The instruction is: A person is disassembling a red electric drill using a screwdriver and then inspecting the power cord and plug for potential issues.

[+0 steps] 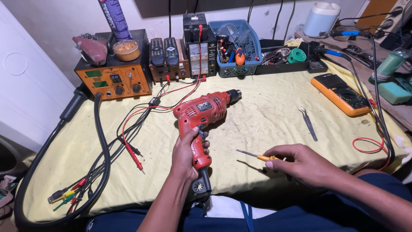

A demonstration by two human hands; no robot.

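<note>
Yellow-clothed bench point(266, 124): tweezers point(309, 123), multimeter point(341, 93), probably.

Both hands point(186, 154) point(300, 163) apparently clenched, forearms extended.

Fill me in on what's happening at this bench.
A person sits at a table covered with a yellow cloth. The left hand grips a red electric drill by its handle, chuck pointing away towards the back of the bench. The right hand holds a small screwdriver with an orange handle, its tip aimed at the drill but not touching it. Tweezers and an orange multimeter lie to the right.
</note>
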